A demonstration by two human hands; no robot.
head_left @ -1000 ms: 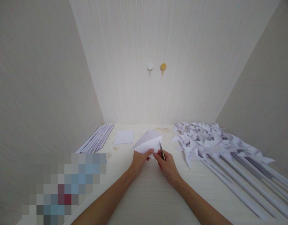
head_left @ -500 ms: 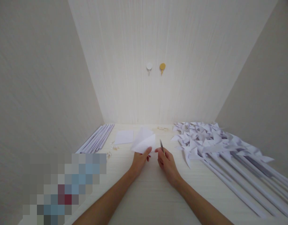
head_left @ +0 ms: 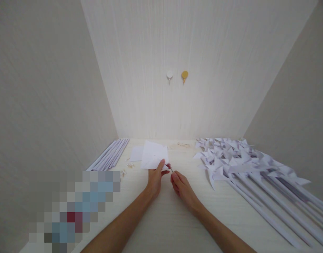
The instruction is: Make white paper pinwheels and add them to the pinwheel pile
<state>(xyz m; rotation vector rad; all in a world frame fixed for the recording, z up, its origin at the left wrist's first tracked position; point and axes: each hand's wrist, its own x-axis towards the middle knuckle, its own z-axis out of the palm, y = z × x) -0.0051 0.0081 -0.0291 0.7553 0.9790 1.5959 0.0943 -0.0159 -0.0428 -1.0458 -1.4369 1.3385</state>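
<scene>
My left hand (head_left: 155, 179) pinches the near edge of a white square of paper (head_left: 154, 156) and holds it up over the pale table (head_left: 166, 218). My right hand (head_left: 180, 186) is closed round a small pair of scissors (head_left: 169, 166), whose thin blades point up and left into the lower right edge of the paper, close to my left thumb. Both forearms reach in from the bottom of the view.
A heap of white paper pinwheels on long white sticks (head_left: 245, 165) fills the right side. A bundle of rolled white paper sticks (head_left: 109, 158) lies along the left wall, with a flat paper square (head_left: 136, 153) and small pins (head_left: 126, 168) beside it. Two round hooks (head_left: 177, 75) are on the back wall.
The paper has turned from a folded, tilted shape to a flat square facing me. My right hand moved left and down, bringing the scissors to the paper's edge.
</scene>
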